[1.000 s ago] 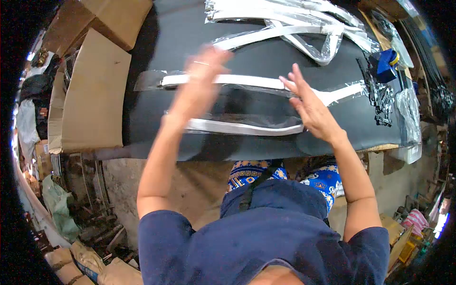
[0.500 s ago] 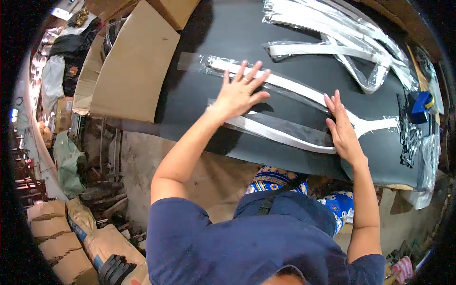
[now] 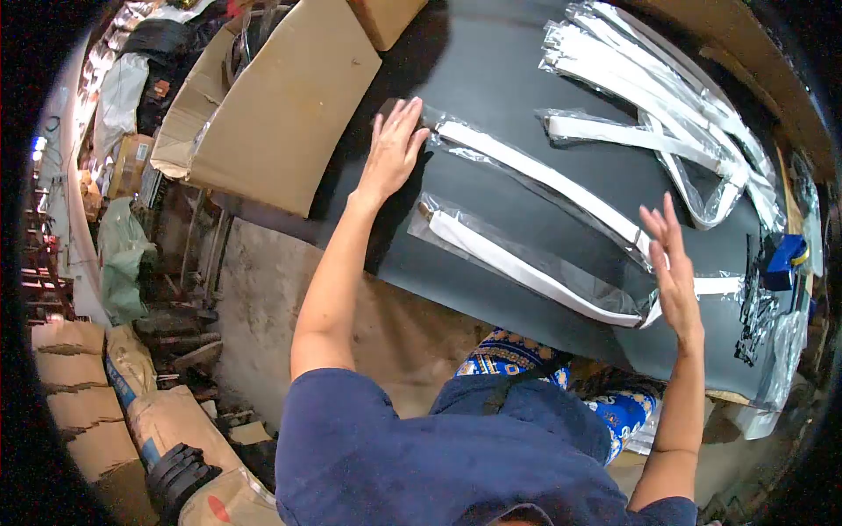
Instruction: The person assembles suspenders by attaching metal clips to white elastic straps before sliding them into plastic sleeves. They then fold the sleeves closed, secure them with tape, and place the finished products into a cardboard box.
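A white strap in a clear plastic sleeve [image 3: 544,171] lies across the black tabletop [image 3: 491,61], split into two long branches that meet near my right hand. My left hand [image 3: 394,151] rests with its fingers extended at the far left end of the upper branch's sleeve. The lower branch [image 3: 517,267] runs nearer the table's front edge, untouched by my left hand. Over the junction of the branches is my right hand [image 3: 674,276], its fingers spread and raised, with nothing held. Part of the junction is hidden behind it.
Several sleeved white straps [image 3: 640,79] are heaped at the back right. A blue tape dispenser [image 3: 782,263] stands at the right edge beside thin black strips [image 3: 752,307]. An open cardboard box [image 3: 285,105] borders the table's left side.
My left hand has slid left along the upper branch to its sleeve's end. My right hand has shifted slightly right and lower in view. The whole view has turned and shifted a little.
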A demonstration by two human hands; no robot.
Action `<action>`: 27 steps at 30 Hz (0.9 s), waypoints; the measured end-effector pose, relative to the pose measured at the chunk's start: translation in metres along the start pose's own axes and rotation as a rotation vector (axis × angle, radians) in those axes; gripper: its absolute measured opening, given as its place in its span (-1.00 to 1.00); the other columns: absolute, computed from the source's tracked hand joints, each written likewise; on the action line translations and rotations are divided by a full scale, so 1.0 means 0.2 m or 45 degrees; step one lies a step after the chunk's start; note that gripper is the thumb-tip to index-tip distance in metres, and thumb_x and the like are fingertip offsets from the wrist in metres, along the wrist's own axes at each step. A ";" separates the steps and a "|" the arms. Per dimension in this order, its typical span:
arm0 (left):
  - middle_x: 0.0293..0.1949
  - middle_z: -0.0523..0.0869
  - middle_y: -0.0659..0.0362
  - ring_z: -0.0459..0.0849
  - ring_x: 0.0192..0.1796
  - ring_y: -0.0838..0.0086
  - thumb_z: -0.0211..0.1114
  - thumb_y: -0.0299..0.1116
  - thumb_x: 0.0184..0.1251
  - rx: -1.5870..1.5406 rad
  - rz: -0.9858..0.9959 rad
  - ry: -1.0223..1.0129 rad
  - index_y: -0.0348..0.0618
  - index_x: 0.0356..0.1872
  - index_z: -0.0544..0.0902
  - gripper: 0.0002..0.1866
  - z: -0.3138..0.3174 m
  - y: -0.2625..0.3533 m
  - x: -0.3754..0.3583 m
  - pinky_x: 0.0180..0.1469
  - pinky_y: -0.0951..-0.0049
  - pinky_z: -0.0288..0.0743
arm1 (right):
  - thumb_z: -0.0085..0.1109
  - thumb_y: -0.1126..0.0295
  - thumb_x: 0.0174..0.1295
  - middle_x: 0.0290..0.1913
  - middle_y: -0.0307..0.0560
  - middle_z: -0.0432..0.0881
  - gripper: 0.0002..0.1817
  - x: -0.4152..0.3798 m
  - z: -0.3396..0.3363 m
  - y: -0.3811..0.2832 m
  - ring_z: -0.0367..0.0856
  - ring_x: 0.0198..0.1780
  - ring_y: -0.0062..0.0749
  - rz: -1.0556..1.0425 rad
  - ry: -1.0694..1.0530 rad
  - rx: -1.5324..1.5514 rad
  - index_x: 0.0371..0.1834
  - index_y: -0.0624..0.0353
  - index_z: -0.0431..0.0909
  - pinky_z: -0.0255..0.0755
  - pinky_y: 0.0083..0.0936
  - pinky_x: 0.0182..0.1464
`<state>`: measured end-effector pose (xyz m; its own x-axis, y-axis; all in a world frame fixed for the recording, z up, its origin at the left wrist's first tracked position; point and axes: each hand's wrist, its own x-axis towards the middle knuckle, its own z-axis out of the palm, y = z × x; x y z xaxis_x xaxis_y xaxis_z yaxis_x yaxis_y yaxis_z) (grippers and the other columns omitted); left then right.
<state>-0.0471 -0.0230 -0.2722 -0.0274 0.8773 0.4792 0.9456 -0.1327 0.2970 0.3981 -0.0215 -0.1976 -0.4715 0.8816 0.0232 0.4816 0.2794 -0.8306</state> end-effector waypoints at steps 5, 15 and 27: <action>-0.06 0.69 0.06 0.55 0.03 0.19 0.20 -0.47 0.31 -0.203 -0.046 0.168 -0.26 0.13 0.57 -0.64 0.07 0.06 0.00 0.08 0.22 0.38 | 0.13 0.60 0.18 0.36 0.13 0.39 -0.15 0.33 0.15 -0.19 0.41 0.34 -0.07 -0.400 0.010 -0.196 0.55 0.02 -0.03 0.22 -0.24 0.37; -0.04 0.71 0.00 0.59 0.00 0.16 0.17 -0.57 0.31 -0.224 -0.147 0.227 -0.28 0.14 0.56 -0.64 0.09 0.09 -0.01 0.12 0.28 0.43 | 0.34 0.34 0.11 -0.15 0.30 0.63 -0.13 1.13 1.02 -0.34 0.63 -0.08 0.12 -0.353 -0.127 -0.217 0.44 0.32 0.05 0.47 -0.20 0.00; -0.05 0.71 0.01 0.58 -0.02 0.17 0.16 -0.63 0.26 -0.240 -0.195 0.213 -0.26 0.19 0.53 -0.57 0.07 0.11 -0.03 0.12 0.26 0.45 | 0.43 0.30 -0.14 0.06 0.42 0.56 0.01 1.20 1.07 -0.41 0.56 0.13 0.19 -0.172 -0.232 -0.303 0.41 0.35 0.08 0.47 -0.15 0.14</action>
<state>-0.0221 -0.0241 -0.2810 -0.2331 0.8076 0.5417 0.8499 -0.1016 0.5171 0.0878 0.0862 -0.2423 -0.6570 0.7539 0.0070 0.5545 0.4895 -0.6730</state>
